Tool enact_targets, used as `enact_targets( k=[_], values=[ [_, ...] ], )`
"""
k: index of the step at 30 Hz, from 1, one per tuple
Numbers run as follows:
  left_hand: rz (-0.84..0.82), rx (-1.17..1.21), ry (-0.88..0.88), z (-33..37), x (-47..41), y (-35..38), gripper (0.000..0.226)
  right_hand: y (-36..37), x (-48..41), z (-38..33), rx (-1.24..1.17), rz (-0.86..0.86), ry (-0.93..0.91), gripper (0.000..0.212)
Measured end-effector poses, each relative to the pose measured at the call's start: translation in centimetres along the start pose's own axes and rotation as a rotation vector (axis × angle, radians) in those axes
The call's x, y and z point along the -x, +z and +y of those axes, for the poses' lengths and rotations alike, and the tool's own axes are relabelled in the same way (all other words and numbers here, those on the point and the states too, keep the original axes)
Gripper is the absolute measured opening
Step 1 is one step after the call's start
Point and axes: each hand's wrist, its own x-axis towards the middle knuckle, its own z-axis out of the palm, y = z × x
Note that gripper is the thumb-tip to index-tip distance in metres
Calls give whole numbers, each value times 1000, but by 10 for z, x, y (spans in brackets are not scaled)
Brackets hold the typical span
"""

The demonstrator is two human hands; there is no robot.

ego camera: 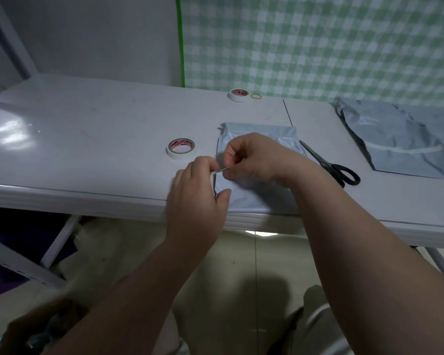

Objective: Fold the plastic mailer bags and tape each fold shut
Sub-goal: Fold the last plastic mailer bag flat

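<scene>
A folded grey mailer bag lies at the table's front edge, under both hands. My left hand and my right hand pinch the two ends of a short strip of tape over the bag's left edge. A roll of white tape sits just left of the bag. A second tape roll stands at the back of the table. A pile of loose grey mailer bags lies at the right.
Black-handled scissors lie right of the folded bag, blades pointing away. A yellow rubber band sits beside the far tape roll. The white table backs onto a green checked cloth.
</scene>
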Motion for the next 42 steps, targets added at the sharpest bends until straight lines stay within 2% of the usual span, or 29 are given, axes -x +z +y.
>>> enact_targets(
  k=[6, 10, 15, 22, 28, 33, 36, 42],
  values=[
    [8, -25, 47, -5, 0, 1, 24, -1, -3, 2, 62, -5, 27, 9],
    [12, -49, 109, -8, 1, 3, 7, -1, -5, 5, 66, 22, 8, 18],
    [17, -74, 170, -13, 2, 5, 13, -4, -5, 5, 83, -12, -16, 25],
    [-50, -60, 89, -11, -3, 5, 19, -17, 4, -3, 107, -116, -22, 30],
    [-56, -60, 183, -12, -3, 3, 26, -16, 9, 6, 160, -2, 13, 23],
    [-79, -41, 309, -11, -7, 3, 35, -13, 16, 10, 187, 95, -72, 23],
    [-101, -9, 373, -7, -8, 1, 35, -8, 19, 15, 184, 153, -123, 31],
    [-128, 16, 400, -8, -5, 0, 39, -1, 29, 27, 114, 236, -167, 27]
  ],
)
